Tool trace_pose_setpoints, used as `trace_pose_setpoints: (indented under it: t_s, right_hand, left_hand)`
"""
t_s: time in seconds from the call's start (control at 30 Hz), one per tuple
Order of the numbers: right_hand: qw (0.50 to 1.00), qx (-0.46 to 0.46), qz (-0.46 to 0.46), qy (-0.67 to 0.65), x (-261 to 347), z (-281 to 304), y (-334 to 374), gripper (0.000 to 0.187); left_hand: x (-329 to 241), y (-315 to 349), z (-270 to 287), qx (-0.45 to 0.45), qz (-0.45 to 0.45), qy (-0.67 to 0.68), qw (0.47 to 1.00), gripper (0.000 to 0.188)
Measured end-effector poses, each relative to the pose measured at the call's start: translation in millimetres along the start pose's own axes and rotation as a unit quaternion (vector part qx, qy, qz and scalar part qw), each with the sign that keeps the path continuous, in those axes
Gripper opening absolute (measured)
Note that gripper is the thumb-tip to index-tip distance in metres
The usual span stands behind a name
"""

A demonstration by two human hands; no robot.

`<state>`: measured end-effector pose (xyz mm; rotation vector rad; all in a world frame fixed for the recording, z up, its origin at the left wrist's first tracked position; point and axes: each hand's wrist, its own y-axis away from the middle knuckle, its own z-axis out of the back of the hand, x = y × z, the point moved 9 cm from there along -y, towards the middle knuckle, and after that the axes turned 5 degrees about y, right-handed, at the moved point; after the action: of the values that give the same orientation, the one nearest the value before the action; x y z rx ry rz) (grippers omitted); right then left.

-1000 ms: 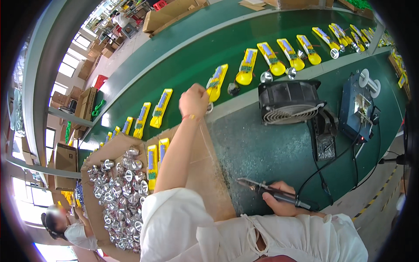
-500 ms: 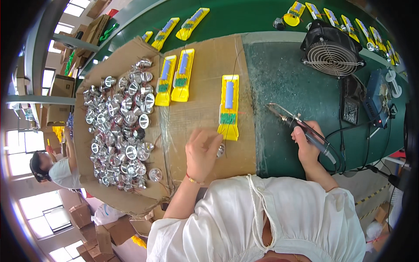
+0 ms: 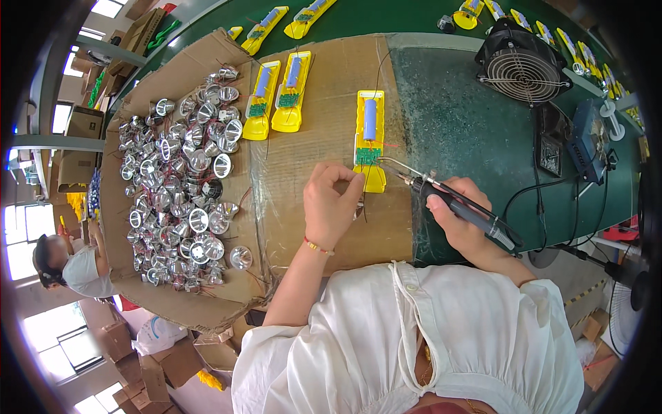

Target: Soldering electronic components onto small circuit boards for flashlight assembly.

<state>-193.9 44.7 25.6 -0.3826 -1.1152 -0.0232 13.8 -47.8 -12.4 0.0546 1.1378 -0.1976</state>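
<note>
Clearly, we see the open yellow casing (image 3: 375, 182) on the cardboard sheet (image 3: 296, 207) atop the desk (image 3: 455, 103), between the two hands, with its blue cell (image 3: 370, 119) and green board (image 3: 366, 156) facing up. The right hand (image 3: 456, 214) has its fingers clamped around the soldering iron (image 3: 491, 229), whose tip (image 3: 383, 160) reaches the board's right edge; whether it touches, we cannot tell. The left hand (image 3: 331, 200) has thumb and forefinger drawn together just beside the casing's lower end, near a partly hidden silver reflector (image 3: 358, 209); whether they pinch the thin dark wire (image 3: 365, 199) there, we cannot tell.

From here, we judge the main hazard to be a burn, since those left fingers sit so near the tip. A slip of the iron could scorch the yellow plastic or mar the board, and because we see nothing clamping the casing, a tug on a wire might shift it.

As for writing, we make out small pale marks on the blue station (image 3: 586, 138), too small to read; we find no legible label on the casing or the cell.
</note>
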Motion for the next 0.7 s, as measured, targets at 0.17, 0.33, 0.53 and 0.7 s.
trace_pose_setpoints:
  t_s: [0.17,0.33,0.53,0.7]
  right_hand:
    - [0.998,0.001,-0.057,-0.023,-8,-8,-1,0.017]
    - [0.999,0.015,-0.039,-0.007,-7,-10,-1,0.017]
    - [0.997,-0.033,-0.047,-0.05,-17,4,4,0.017]
    - [0.993,-0.045,-0.067,-0.087,-28,18,13,0.018]
  left_hand:
    - [-1,-1,-4,0.001,-0.01,0.001,1.0,0.008]
    - [-3,-2,-4,-0.007,-0.02,0.003,1.0,0.008]
    - [-1,-4,-4,-0.002,-0.008,-0.008,1.0,0.009]
    - [-1,-5,-4,0.005,-0.001,0.004,1.0,0.01]
